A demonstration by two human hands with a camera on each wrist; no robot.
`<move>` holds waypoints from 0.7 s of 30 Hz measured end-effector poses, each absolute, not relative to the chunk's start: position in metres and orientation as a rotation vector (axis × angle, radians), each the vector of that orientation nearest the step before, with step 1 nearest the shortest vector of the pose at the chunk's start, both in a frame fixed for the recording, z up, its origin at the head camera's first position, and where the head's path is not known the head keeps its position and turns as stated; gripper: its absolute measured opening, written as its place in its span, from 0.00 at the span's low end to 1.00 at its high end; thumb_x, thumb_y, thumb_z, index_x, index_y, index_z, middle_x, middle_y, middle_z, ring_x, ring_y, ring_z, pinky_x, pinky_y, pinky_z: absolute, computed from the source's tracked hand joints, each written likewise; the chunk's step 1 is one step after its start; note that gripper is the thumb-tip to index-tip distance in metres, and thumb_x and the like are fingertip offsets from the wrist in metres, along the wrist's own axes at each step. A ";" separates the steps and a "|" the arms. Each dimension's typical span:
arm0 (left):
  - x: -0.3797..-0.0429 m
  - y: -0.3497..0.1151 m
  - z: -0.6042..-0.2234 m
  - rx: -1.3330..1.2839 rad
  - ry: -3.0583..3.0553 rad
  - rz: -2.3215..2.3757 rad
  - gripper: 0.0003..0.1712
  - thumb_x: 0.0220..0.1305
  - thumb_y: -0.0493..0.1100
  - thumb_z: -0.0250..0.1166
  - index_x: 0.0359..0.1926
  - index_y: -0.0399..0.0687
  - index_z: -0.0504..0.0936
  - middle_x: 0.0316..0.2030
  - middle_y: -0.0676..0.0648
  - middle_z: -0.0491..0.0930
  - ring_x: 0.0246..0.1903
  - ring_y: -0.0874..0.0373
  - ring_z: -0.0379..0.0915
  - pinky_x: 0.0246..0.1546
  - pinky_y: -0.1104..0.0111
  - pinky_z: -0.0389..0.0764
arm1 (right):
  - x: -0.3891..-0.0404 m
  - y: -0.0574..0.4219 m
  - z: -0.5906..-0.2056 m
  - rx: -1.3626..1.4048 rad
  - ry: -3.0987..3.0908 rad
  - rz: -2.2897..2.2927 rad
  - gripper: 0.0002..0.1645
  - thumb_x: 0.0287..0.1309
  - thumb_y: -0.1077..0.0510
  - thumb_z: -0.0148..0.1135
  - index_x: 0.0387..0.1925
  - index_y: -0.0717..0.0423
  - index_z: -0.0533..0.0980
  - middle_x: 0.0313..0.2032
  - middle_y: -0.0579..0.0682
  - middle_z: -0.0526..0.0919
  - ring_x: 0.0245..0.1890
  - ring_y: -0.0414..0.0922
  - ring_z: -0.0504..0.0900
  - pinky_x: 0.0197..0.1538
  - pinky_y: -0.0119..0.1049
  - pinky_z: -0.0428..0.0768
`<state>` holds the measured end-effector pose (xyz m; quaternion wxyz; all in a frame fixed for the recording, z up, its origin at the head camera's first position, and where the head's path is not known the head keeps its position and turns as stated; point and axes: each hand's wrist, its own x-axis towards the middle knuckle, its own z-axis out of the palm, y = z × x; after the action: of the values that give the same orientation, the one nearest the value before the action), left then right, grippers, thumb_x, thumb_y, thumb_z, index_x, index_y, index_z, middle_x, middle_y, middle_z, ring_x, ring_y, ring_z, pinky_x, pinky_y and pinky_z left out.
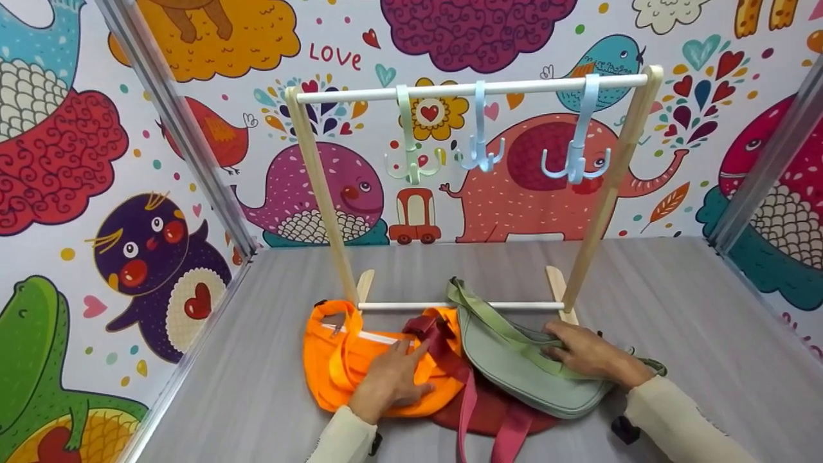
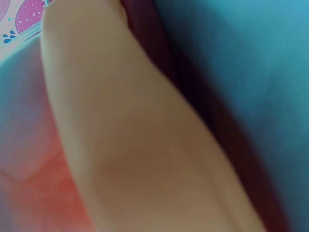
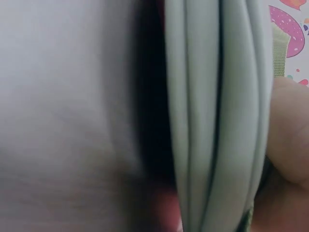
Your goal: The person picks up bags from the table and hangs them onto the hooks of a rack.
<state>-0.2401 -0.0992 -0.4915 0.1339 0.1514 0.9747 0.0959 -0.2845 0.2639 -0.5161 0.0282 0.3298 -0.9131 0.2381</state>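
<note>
In the head view, an orange zippered bag (image 1: 321, 379) lies left of the middle, below the rack. My left hand (image 1: 393, 376) rests over it, fingers spread towards the dark red strap (image 1: 439, 341). To its right, a grey-green bag (image 1: 508, 366) lies tilted, partly on top of a dark red bag (image 1: 479, 411). My right hand (image 1: 588, 350) holds the grey-green bag near its upper edge and green strap. The right wrist view has the grey-green bag's side (image 3: 231, 121) close up, beside part of the hand. Blur fills most of the left wrist view.
A wooden rack (image 1: 321, 193) with white bars stands behind the bags. A green hook (image 1: 411, 145) and two blue hooks (image 1: 480, 138) hang from its top bar. A black buckle (image 1: 624, 429) lies at the right. Cartoon-printed walls (image 1: 270, 128) enclose the grey table (image 1: 257, 360).
</note>
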 end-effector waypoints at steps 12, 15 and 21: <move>-0.240 -0.100 -0.489 0.471 2.841 0.295 0.44 0.61 0.59 0.66 0.74 0.53 0.63 0.69 0.36 0.63 0.67 0.42 0.62 0.63 0.48 0.69 | -0.283 0.263 -0.515 1.011 -2.828 0.677 0.06 0.65 0.63 0.60 0.40 0.53 0.71 0.35 0.43 0.73 0.35 0.42 0.75 0.38 0.43 0.75; -0.240 -0.100 -0.489 0.467 2.830 0.298 0.44 0.61 0.60 0.66 0.74 0.53 0.62 0.69 0.36 0.63 0.68 0.41 0.61 0.64 0.48 0.68 | -0.282 0.262 -0.511 0.998 -2.848 0.687 0.06 0.65 0.64 0.59 0.39 0.53 0.71 0.34 0.43 0.72 0.35 0.41 0.73 0.38 0.43 0.74; -0.240 -0.099 -0.489 0.463 2.821 0.274 0.43 0.62 0.60 0.65 0.74 0.54 0.63 0.69 0.36 0.64 0.67 0.42 0.62 0.64 0.49 0.68 | -0.279 0.263 -0.501 0.984 -2.857 0.658 0.06 0.64 0.58 0.62 0.36 0.53 0.72 0.34 0.45 0.71 0.34 0.41 0.71 0.37 0.42 0.72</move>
<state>-0.2397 -0.0992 -0.4889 0.1342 0.1599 0.9734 0.0945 -0.2786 0.2625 -0.5006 0.0246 0.3180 -0.9236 0.2126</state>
